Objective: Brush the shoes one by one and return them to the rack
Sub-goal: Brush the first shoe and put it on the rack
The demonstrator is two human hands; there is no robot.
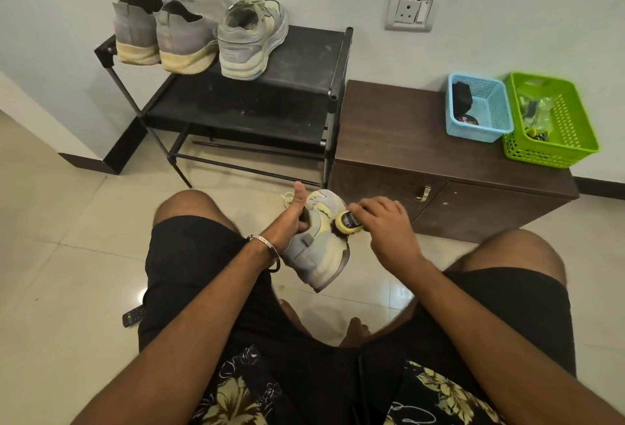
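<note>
A grey and pale-yellow sneaker [318, 248] is held above my knees, sole turned to the right. My left hand [291, 218] is pushed inside its opening, thumb up. My right hand [382, 221] grips a small brush [348, 223] with a yellow rim, pressed against the shoe's side. On the top shelf of the black rack [304, 52] stand three shoes: two grey slip-on shoes [162, 35] at the left and the matching laced sneaker [250, 38] beside them.
A low brown cabinet [406, 140] stands right of the rack, bearing a blue basket [480, 110] and a green basket [551, 120] with small items. A remote control [133, 316] lies on the tiled floor at my left. A wall socket [412, 8] is above.
</note>
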